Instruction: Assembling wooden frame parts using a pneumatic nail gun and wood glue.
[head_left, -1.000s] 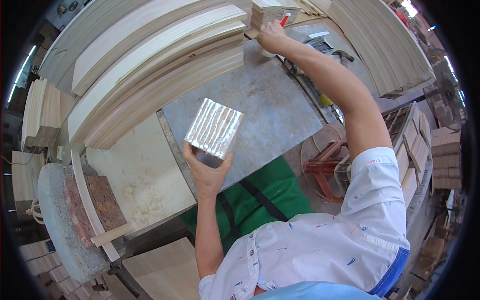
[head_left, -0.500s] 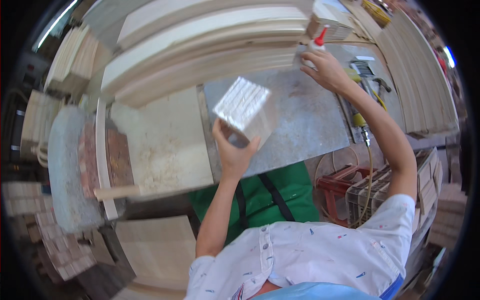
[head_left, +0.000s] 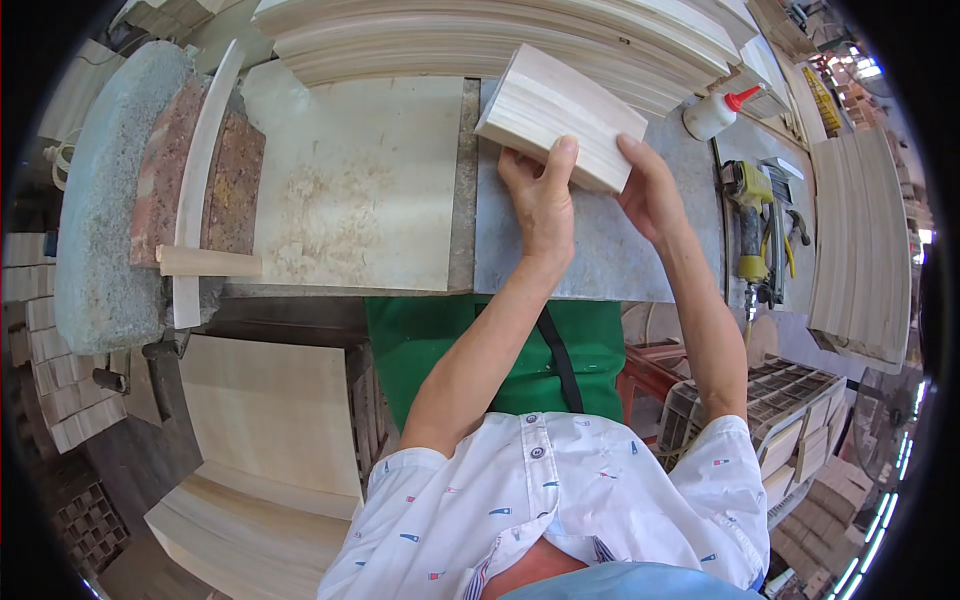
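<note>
Both my hands hold a pale wooden block [head_left: 560, 112] made of stacked thin slats, tilted above the grey metal bench top [head_left: 600, 255]. My left hand [head_left: 543, 195] grips its near left edge with the thumb up on the face. My right hand [head_left: 652, 190] clasps its near right corner. A white glue bottle with a red cap [head_left: 715, 112] stands just right of the block.
Long stacks of curved pale boards [head_left: 480, 40] lie along the far side. A yellow power tool [head_left: 752, 225] rests on the bench at right. A light sawdust-covered panel [head_left: 355, 180] and a stone slab [head_left: 110, 200] sit at left. Crates of wooden pieces [head_left: 790, 420] stand lower right.
My right hand came back from the glue bottle and took hold of the block. The block now shows its plain wooden face instead of the shiny ridged one.
</note>
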